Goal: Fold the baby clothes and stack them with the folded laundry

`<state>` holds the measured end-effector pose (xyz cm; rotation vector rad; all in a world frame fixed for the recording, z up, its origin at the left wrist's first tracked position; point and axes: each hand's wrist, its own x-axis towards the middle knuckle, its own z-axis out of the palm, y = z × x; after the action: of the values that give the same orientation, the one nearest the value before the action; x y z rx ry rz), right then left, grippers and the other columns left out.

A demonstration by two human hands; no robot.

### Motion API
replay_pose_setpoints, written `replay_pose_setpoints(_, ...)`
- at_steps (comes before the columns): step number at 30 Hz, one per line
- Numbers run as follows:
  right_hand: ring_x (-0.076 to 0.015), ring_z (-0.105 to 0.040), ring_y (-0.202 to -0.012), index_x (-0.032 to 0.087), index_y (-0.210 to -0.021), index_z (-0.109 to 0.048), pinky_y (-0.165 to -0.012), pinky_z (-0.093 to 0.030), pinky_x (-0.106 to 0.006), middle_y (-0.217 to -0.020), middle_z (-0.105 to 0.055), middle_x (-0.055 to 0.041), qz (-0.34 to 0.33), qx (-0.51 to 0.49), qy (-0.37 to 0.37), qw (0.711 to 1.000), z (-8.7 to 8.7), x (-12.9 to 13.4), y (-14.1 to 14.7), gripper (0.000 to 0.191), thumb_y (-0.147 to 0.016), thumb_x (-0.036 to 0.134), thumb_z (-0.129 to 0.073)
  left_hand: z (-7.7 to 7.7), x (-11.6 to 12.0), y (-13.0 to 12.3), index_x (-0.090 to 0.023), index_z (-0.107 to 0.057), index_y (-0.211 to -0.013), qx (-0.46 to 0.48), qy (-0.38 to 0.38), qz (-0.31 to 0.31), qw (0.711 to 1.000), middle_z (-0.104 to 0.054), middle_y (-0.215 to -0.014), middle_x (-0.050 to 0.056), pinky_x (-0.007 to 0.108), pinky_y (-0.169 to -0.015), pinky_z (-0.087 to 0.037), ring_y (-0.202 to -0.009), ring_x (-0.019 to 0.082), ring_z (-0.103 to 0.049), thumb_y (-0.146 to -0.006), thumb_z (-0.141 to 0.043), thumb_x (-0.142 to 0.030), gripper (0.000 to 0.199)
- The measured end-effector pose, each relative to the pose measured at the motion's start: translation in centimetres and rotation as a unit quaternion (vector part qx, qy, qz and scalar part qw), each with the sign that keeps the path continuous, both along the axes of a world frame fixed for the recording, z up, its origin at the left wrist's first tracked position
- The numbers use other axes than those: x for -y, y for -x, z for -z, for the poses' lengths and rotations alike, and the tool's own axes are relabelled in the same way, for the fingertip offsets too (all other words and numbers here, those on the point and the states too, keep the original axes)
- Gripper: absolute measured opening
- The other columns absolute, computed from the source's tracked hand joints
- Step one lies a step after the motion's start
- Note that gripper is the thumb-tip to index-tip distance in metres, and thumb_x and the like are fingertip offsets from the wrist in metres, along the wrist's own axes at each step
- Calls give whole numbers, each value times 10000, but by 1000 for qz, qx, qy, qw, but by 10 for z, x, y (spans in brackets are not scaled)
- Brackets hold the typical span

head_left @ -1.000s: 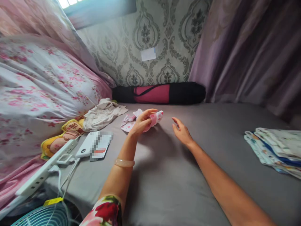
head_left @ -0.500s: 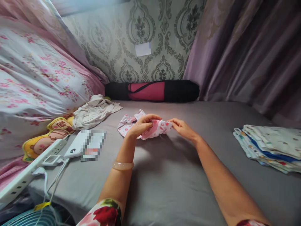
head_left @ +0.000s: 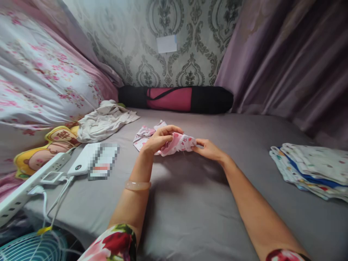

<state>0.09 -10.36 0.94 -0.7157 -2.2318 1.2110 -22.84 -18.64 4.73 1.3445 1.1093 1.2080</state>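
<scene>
Right hand (head_left: pixel 207 149) moved in since a second ago, pinching the right end of a pink-and-white printed fabric garment (head_left: pixel 185 143), left hand (head_left: pixel 160 140) clasping its middle, crumpled remainder on the grey-sheeted bed (head_left: pixel 176 206) toward the far edge, long black-and-pink cylindrical bag (head_left: pixel 170 99) along that edge

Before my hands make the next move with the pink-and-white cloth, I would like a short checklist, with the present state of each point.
1. Left hand has hold of the pink-and-white cloth: ok.
2. Right hand pinches the cloth's right end: ok.
3. Cloth spread flat: not ok, it is bunched and creased.
4. Folded stack apart from both hands: ok, off to the right.
5. Power strip away from the cloth: ok, at the left.
6. Cloth's underside free of stains: cannot tell, hidden.
</scene>
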Motion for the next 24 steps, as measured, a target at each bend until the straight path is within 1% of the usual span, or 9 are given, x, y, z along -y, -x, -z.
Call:
replay_pose_setpoints(3, -184, -606, -753, 182, -741, -644, -736, -475, -303, -746, -662, -9, 61, -27, 3, 998, -10, -10, -17, 189, -729, 368, -613, 1, -4, -1, -154, -686, -1028, 4, 13, -30, 999, -663, -809, 23, 172, -516, -406, -599, 86, -559, -689, -679, -237, 350)
replay_pose_setpoints(7, -138, -532, -615, 202, -681, -564, -585, -432, -247, -628, -574, 28, 112, -59, -33, 991, -47, -5, -38, 214, -737, 399, -626, 3, -9, -8, -132, -687, -973, -24, 0, -55, 998, -631, -735, 3, 164, -512, -375, -597, 78, -531, -719, -698, -312, 311)
replay_pose_setpoints(11, -182, -600, -707, 236, -855, -644, -640, -474, -288, -798, -662, -4, 166, -19, -136, 976, -94, 25, -54, 230, -779, 452, -671, 2, -8, -18, -134, -676, -919, -49, -5, -26, 998, -551, -620, -26, 176, -470, -313, -518, 69, -460, -785, -662, -412, 309)
replay_pose_setpoints(13, -224, -630, -790, 279, -922, -667, -693, -491, -327, -894, -693, -18, 203, 16, -183, 962, -107, 33, -66, 231, -796, 473, -663, 0, -7, -22, -140, -665, -903, -53, -6, -16, 998, -489, -560, -48, 182, -459, -282, -470, 57, -400, -820, -625, -409, 285)
replay_pose_setpoints(17, -257, -654, -765, 261, -929, -708, -663, -497, -345, -882, -722, -46, 135, 226, -138, 955, -92, 9, -97, 259, -781, 458, -631, 5, -9, -29, -150, -653, -849, -80, -19, -12, 997, -457, -541, -61, 192, -488, -301, -472, 52, -369, -829, -606, -333, 190)
replay_pose_setpoints(18, -258, -658, -743, 246, -867, -719, -659, -500, -346, -841, -725, -54, 108, 281, -121, 946, -82, -1, -103, 233, -748, 434, -648, 7, -11, -31, -149, -651, -830, -93, -19, -6, 995, -465, -554, -58, 192, -490, -303, -484, 53, -373, -822, -612, -326, 181)
replay_pose_setpoints(20, -255, -655, -676, 235, -757, -721, -622, -499, -354, -767, -722, -64, 136, 374, -121, 910, -64, -17, -109, 161, -684, 372, -679, 12, -14, -37, -148, -650, -809, -122, -6, 10, 992, -462, -568, -54, 191, -477, -293, -495, 55, -372, -818, -616, -341, 196)
replay_pose_setpoints(22, -274, -673, -762, 235, -824, -734, -690, -511, -377, -847, -735, -70, 174, 385, -143, 895, -54, -22, -103, 171, -685, 307, -666, 17, -17, -41, -145, -649, -802, -145, 14, 29, 989, -436, -559, -55, 196, -457, -279, -487, 59, -364, -828, -605, -372, 233)
replay_pose_setpoints(24, -283, -671, -908, 247, -961, -731, -813, -504, -397, -990, -733, -66, 168, 325, -160, 917, -53, -15, -86, 246, -743, 280, -620, 20, -17, -44, -142, -641, -781, -158, 22, 40, 986, -414, -550, -55, 201, -448, -271, -482, 62, -359, -836, -595, -400, 267)
